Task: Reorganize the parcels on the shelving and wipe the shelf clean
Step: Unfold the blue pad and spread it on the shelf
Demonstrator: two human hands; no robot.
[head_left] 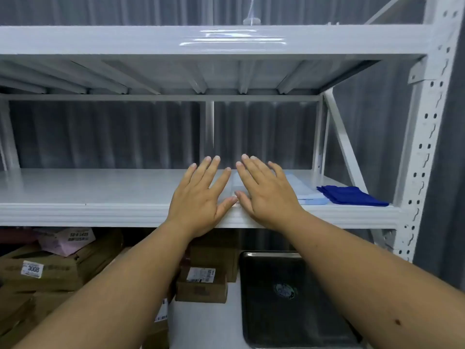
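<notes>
- Our left hand [198, 197] and right hand [269, 195] reach side by side over the front edge of the middle shelf [88, 190], fingers straight and spread, palms down; neither holds anything; the two thumbs nearly meet at the shelf lip.
- Under and just beyond our right hand lies a pale blue flat parcel [304, 191]; its long axis seems to run along the shelf, left to right; whether our palm touches it we cannot tell.
- Just right of that parcel, a folded dark blue cloth [349, 195] lies flat near the perforated upright [422, 152]; its long side runs from the back toward the front right corner.
- On the shelf below, brown cardboard parcels [42, 270] are stacked at left with a pink parcel [63, 241] on top; a smaller labelled box [201, 283] stands in the middle; a dark metal tray [289, 298] lies to the right.
</notes>
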